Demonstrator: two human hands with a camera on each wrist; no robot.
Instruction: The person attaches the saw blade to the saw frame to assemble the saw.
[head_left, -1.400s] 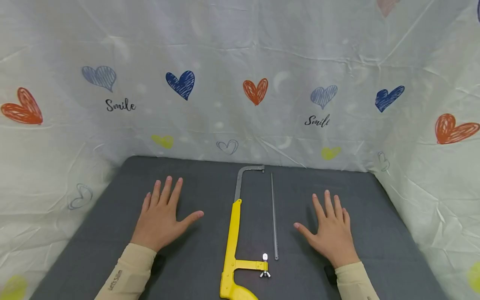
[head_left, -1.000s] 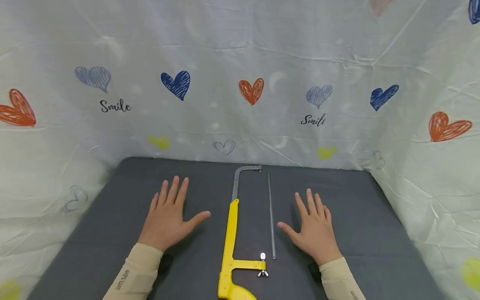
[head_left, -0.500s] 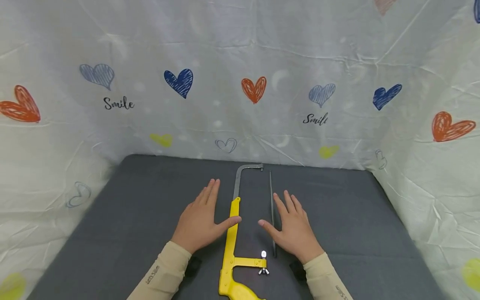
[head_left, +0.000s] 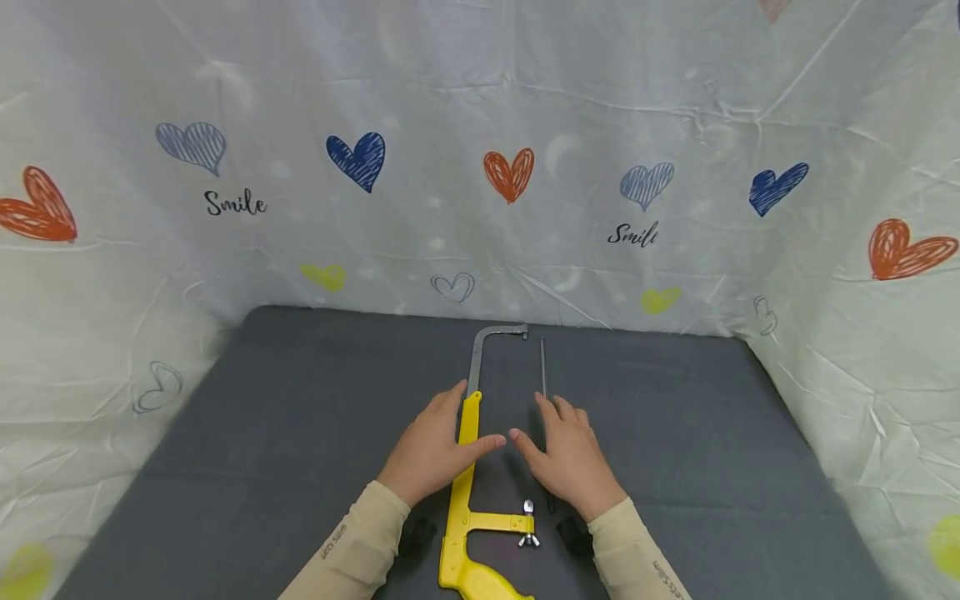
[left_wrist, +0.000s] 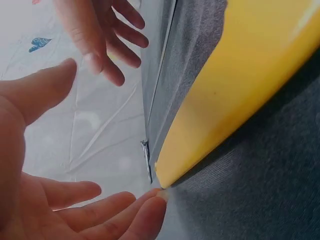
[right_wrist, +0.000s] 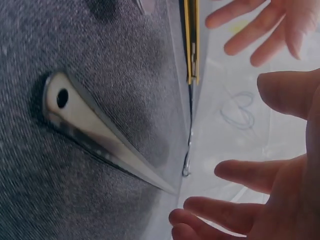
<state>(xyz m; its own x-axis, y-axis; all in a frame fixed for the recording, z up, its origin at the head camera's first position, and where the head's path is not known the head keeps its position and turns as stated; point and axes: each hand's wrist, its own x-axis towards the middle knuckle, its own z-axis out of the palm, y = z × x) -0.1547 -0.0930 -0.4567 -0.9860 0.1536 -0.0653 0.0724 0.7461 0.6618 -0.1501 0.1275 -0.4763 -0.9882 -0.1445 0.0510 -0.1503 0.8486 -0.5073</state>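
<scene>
A hacksaw frame [head_left: 459, 500], yellow with a grey metal front arm, lies lengthwise on the dark cloth. Just right of it lies a narrow metal hacksaw blade [head_left: 543, 367], apart from the frame; its end hole shows on the blade [right_wrist: 95, 125] in the right wrist view. My left hand [head_left: 429, 454] hovers over the frame's yellow spine, fingers extended and thumb pointing right. Over the blade is my right hand [head_left: 576, 462], fingers loosely extended, hiding the blade's middle. The two thumb tips are close together. Neither hand holds anything.
A wing nut [head_left: 528, 540] sits on the frame's rear crosspiece. Dark grey cloth [head_left: 720, 467] covers the table. A white curtain [head_left: 420, 233] with printed hearts closes off the back and both sides.
Both hands have moved inward from the sides, the left to the right and the right to the left, now above the hacksaw frame and blade. Frame and blade have not moved.
</scene>
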